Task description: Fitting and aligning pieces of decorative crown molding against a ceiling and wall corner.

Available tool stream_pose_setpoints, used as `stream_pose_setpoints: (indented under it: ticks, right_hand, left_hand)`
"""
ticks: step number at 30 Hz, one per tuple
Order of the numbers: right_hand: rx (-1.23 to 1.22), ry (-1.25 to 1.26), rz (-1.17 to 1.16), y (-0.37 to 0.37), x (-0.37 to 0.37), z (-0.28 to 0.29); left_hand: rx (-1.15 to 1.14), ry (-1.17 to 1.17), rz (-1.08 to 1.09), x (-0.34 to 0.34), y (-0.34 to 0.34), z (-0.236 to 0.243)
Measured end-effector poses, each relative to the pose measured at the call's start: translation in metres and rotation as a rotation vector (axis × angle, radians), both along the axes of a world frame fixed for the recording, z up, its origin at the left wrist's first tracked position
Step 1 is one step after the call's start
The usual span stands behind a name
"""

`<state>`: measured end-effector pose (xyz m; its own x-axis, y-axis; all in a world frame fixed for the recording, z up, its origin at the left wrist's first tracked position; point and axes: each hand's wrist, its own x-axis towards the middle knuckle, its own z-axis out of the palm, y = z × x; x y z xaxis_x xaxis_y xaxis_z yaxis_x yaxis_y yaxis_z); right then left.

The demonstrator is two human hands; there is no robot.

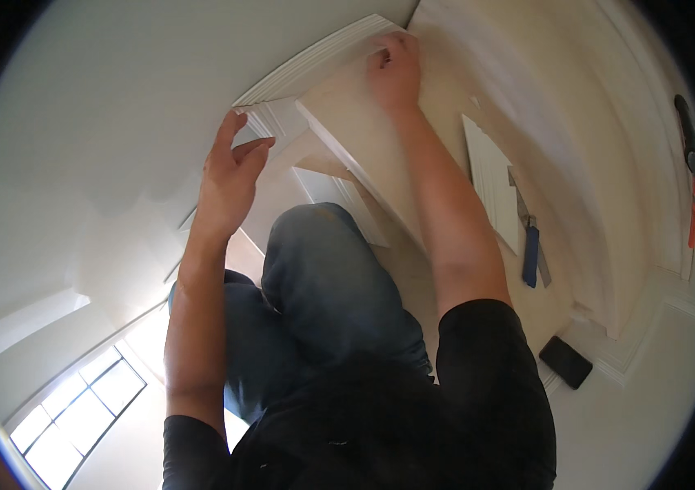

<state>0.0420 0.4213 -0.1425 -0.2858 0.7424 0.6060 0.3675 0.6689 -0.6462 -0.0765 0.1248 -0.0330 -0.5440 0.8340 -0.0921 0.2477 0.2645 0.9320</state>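
A long white moulding strip (323, 61) with ridged edges runs along the foot of the pale wall. My right hand (398, 73) is at its far right end, by the corner, with fingers curled against the strip; part of that grip is hidden. Near the strip's left end, my left hand (231, 181) is raised with fingers stretched and the thumb apart, holding nothing. Just beyond its fingertips, another short piece of white moulding (275, 118) shows at the wall.
A white step edge (335, 145) runs beside my bent knees. To the right lie a loose white panel piece (490, 184), a blue-handled tool (532, 255) with a metal blade, and a black phone (566, 362). A black-and-orange tool (694, 167) is at the far right.
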Motion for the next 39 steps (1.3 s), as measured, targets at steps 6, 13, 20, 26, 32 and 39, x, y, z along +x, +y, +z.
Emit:
stream_pose_setpoints:
  ticks: [6,13,20,26,32,39]
  right_hand:
    - [-0.055,-0.076,0.077,-0.011,-0.005,0.007]
    - [-0.078,-0.094,0.042,-0.008,0.001,0.013]
    - [-0.161,0.084,-0.009,-0.033,0.033,0.008]
    - [-0.538,-0.169,0.189,-0.156,0.115,0.044]
    - [-0.735,-0.660,0.288,-0.241,0.125,0.018]
    - [-0.349,-0.807,0.091,-0.241,0.164,-0.118]
  left_hand:
    - [0.020,0.024,0.050,-0.002,0.000,-0.005]
    - [0.018,0.087,0.058,0.005,0.002,-0.003]
    - [0.086,0.122,0.023,-0.005,-0.006,-0.013]
    - [0.113,0.229,-0.037,-0.014,-0.019,0.007]
    - [0.172,0.243,-0.088,-0.027,-0.025,0.001]
    - [0.146,0.369,-0.183,-0.025,-0.066,0.025]
